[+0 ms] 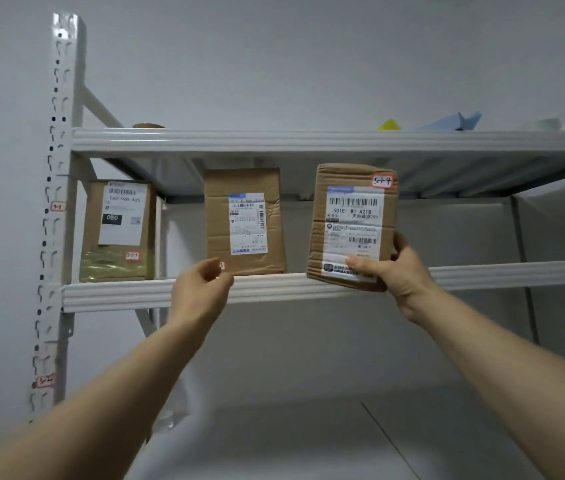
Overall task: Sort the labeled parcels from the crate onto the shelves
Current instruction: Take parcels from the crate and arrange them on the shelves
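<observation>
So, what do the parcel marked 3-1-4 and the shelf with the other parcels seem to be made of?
The parcel marked 3-1-4 looks like brown cardboard, matte and creased, with ribbed lines at its edges; its label seems printed paper. The shelf is probably metal painted white: a ribbed, slightly shiny front edge.

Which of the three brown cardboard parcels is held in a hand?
The rightmost brown cardboard parcel, tagged 3-1-4: the right hand grips its lower right corner. The left parcel and the middle parcel stand on the white metal shelf.
</observation>
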The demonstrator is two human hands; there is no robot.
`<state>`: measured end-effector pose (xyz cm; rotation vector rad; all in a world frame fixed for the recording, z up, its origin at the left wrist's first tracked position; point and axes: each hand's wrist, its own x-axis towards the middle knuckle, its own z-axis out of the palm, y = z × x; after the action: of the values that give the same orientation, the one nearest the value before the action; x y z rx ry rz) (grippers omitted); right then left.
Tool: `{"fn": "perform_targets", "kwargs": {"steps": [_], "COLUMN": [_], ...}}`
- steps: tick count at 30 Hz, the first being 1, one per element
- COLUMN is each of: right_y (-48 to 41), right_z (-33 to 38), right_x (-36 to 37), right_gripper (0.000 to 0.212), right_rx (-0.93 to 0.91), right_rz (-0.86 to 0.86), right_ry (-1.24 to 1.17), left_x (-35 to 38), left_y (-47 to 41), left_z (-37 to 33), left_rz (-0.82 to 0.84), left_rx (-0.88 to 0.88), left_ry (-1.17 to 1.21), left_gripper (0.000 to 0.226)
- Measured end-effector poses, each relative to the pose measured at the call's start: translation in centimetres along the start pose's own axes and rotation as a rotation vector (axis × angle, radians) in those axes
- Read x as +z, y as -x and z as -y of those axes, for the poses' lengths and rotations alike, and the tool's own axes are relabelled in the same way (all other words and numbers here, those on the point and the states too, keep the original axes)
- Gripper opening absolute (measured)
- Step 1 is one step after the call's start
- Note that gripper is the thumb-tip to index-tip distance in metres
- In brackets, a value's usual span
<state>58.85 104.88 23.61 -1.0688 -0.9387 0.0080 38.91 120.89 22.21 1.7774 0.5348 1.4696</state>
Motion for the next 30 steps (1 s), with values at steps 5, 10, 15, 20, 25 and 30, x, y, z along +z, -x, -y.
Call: {"fn": "perform_targets", "kwargs": {"steps": [5,10,15,20,25,30], "right_y": [-5.2,-8.8,-12.5,-14.6,-15.4,-15.7], "right_z": [-2.2,-4.3,-6.1,-6.6,-7.0,-7.3], "right_x": [-0.2,0.6,1.1,1.7,2.4,2.5], "right_gripper": [0.071,0.07,0.069,0.043,0.025,0.025], "right_rx": [0.001,-0.012,0.016,0.114,0.147,0.16], "right_rz": [-0.036,-0.021,0.102,0.292,0.325,0.305], "right_ry": [0.055,0.148,0.24,0.305,0.37,0.381], "left_x": [0.1,1.3,2.6,3.0,3.3,3.8], "left_y": [-6.6,-10.9,-12.6,-13.6,-13.7,-13.4], "left_z": [3.6,6.3,7.0,7.4,7.8,7.8], "left_rz": [-0.069,-0.035,-0.056,-0.061,-0.094,-0.125], "left_rx": [-0.027,-0.029,-0.029,-0.036,-0.024,-0.013], "left_ry": [-0.227,-0.342,-0.583,-0.623,-0.658,-0.693], "left_gripper": [0.056,0.069,0.064,0.058,0.054,0.039]}}
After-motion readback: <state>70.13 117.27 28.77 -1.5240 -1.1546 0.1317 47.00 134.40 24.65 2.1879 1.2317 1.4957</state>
